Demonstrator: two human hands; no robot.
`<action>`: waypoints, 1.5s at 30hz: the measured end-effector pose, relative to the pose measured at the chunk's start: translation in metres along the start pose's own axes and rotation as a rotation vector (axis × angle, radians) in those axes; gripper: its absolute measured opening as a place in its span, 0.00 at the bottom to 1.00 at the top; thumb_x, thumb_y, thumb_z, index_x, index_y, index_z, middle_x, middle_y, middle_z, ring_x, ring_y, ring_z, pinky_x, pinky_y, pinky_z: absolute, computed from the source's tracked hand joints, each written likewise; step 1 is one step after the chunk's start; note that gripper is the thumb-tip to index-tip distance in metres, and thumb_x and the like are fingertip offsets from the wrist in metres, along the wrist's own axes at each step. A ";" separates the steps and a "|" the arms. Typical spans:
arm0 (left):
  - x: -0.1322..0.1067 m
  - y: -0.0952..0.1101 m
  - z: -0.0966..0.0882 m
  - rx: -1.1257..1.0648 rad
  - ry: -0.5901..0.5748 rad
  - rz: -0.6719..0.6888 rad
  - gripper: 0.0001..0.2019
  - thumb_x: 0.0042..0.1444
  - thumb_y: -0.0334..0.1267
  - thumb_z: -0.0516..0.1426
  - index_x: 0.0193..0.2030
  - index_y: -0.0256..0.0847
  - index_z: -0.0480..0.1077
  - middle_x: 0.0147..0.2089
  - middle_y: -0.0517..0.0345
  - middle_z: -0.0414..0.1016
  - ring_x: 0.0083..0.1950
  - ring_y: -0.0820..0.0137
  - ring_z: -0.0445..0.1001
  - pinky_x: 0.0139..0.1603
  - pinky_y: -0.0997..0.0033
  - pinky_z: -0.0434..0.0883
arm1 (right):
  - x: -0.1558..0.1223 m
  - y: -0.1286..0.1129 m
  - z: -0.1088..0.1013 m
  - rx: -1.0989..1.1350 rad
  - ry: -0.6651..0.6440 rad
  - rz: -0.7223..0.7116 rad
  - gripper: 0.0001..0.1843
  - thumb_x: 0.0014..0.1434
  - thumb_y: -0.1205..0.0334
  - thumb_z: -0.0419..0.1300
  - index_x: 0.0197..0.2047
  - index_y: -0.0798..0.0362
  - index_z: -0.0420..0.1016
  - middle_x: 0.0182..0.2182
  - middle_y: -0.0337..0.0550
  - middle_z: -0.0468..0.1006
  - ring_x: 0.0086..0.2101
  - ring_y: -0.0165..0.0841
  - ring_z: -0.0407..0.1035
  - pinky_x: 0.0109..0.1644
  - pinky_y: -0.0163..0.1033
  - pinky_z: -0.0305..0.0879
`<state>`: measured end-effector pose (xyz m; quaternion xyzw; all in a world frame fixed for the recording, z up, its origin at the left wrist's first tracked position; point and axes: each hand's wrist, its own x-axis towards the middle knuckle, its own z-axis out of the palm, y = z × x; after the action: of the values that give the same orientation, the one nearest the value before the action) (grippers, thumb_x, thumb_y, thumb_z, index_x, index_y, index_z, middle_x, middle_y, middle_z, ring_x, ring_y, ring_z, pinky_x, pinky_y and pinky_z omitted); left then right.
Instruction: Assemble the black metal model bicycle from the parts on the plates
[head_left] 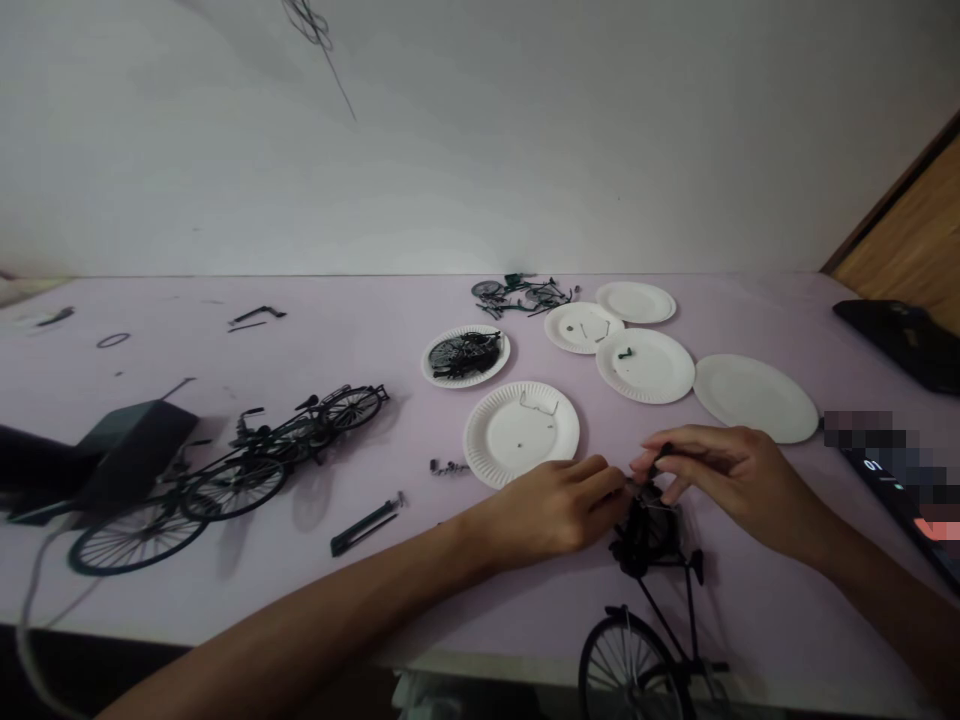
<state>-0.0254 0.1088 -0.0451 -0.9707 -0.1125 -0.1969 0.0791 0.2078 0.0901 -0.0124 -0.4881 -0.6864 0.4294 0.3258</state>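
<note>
A small black model bicycle (651,590) stands at the near edge of the pale pink table (315,590), one spoked wheel low in view. My left hand (559,505) is closed on its upper end from the left. My right hand (712,470) pinches a small dark part at the top of the same model from the right. Both hands meet over the model's top, just in front of a white paper plate (487,435) holding a bent wire and a tiny piece.
Several more paper plates (757,395) lie behind, one holding dark parts (465,355). Two assembled model bicycles (240,465) lie at the left by a dark box (135,440). Loose parts (525,293) sit near the wall. A phone (900,490) and a dark case (900,335) lie at the right.
</note>
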 end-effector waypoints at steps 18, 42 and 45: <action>0.000 0.001 -0.001 0.003 0.001 -0.007 0.09 0.69 0.27 0.50 0.44 0.30 0.71 0.41 0.50 0.74 0.40 0.69 0.72 0.35 0.69 0.74 | -0.002 0.005 -0.002 -0.060 -0.020 -0.078 0.15 0.63 0.59 0.60 0.52 0.43 0.79 0.41 0.38 0.85 0.36 0.33 0.80 0.43 0.37 0.78; 0.002 0.001 -0.003 0.007 0.012 0.004 0.09 0.68 0.27 0.50 0.45 0.29 0.71 0.39 0.51 0.74 0.39 0.69 0.72 0.34 0.70 0.74 | 0.001 0.011 0.007 -0.036 0.163 -0.114 0.04 0.58 0.58 0.67 0.34 0.46 0.77 0.29 0.35 0.81 0.29 0.30 0.76 0.36 0.34 0.73; 0.001 0.001 -0.002 0.009 0.022 0.008 0.08 0.68 0.27 0.50 0.44 0.29 0.71 0.40 0.51 0.74 0.39 0.69 0.72 0.34 0.70 0.74 | 0.001 0.014 0.008 -0.085 0.118 -0.135 0.03 0.58 0.58 0.67 0.35 0.45 0.77 0.30 0.35 0.80 0.29 0.30 0.75 0.35 0.33 0.72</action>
<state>-0.0250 0.1075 -0.0427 -0.9686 -0.1084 -0.2069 0.0855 0.2059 0.0910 -0.0287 -0.4786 -0.7149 0.3474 0.3730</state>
